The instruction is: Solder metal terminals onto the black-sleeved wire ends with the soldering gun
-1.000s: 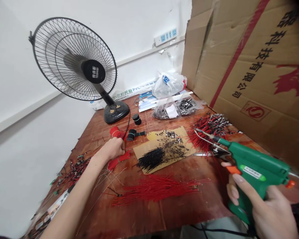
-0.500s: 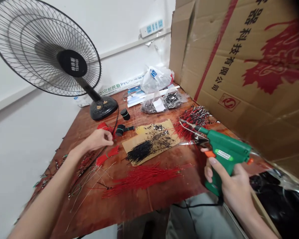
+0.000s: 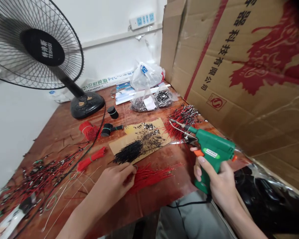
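Note:
My right hand [image 3: 218,179] is wrapped round the handle of a green soldering gun [image 3: 213,144], thumb and finger by its orange trigger. The gun's thin tip points left, over a bundle of red wires [image 3: 175,127] with metal ends. My left hand [image 3: 118,179] is over the left end of a pile of loose red wires [image 3: 154,176], fingers curled together. Whatever they hold, if anything, is hidden. Just beyond that hand, cut black wires [image 3: 129,152] lie on a piece of cardboard [image 3: 149,151] with small dark bits scattered over it.
A black fan [image 3: 87,103] stands at the back left. Tied red wire bundles [image 3: 92,158] and black wire rolls [image 3: 112,112] lie left of the cardboard. Wired parts [image 3: 47,172] cover the left side, crossed by a black cord. Plastic bags [image 3: 144,101] lie behind; a large carton [image 3: 229,83] walls the right.
My left hand has moved from beside the tied red bundles, right and towards me, to the loose red wires. My right hand still holds the soldering gun. The view has turned slightly.

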`<state>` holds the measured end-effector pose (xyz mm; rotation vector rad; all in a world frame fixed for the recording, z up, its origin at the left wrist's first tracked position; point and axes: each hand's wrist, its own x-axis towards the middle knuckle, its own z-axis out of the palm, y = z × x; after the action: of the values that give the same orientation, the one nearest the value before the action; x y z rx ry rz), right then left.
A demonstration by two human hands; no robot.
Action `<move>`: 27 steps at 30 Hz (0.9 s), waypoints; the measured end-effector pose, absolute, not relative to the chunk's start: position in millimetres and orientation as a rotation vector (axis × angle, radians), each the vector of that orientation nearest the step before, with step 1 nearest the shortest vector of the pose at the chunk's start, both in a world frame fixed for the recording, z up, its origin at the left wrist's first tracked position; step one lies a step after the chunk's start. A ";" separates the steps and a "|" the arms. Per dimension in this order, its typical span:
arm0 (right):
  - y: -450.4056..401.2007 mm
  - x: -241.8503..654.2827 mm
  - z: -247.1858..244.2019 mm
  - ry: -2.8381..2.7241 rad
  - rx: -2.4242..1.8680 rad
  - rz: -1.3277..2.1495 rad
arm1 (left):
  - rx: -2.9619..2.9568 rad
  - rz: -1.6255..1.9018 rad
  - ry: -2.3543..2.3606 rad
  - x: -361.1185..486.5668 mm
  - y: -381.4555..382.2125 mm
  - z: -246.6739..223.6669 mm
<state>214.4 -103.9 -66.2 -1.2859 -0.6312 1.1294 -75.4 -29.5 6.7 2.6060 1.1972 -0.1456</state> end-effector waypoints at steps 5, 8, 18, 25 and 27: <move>-104.4 213.8 -66.2 -0.622 -1.297 1.133 | 2.448 0.084 1.244 -86.2 -22.5 4.8; -104.9 214.5 -66.7 -0.626 -1.305 1.137 | 2.369 0.155 1.235 -79.3 -15.2 7.4; -105.0 214.1 -68.2 -0.633 -1.294 1.143 | 2.372 0.066 1.142 -41.3 -4.9 3.8; -107.4 217.0 -68.9 -0.650 -1.333 1.157 | 2.420 0.029 1.192 -50.9 -22.5 2.4; -107.5 216.7 -67.9 -0.622 -1.338 1.168 | 2.392 0.050 1.214 -50.9 -24.0 2.3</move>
<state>216.7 -107.5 -67.9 -1.3382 -0.6225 1.1678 -50.9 -24.0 2.3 2.3924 1.2145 0.0497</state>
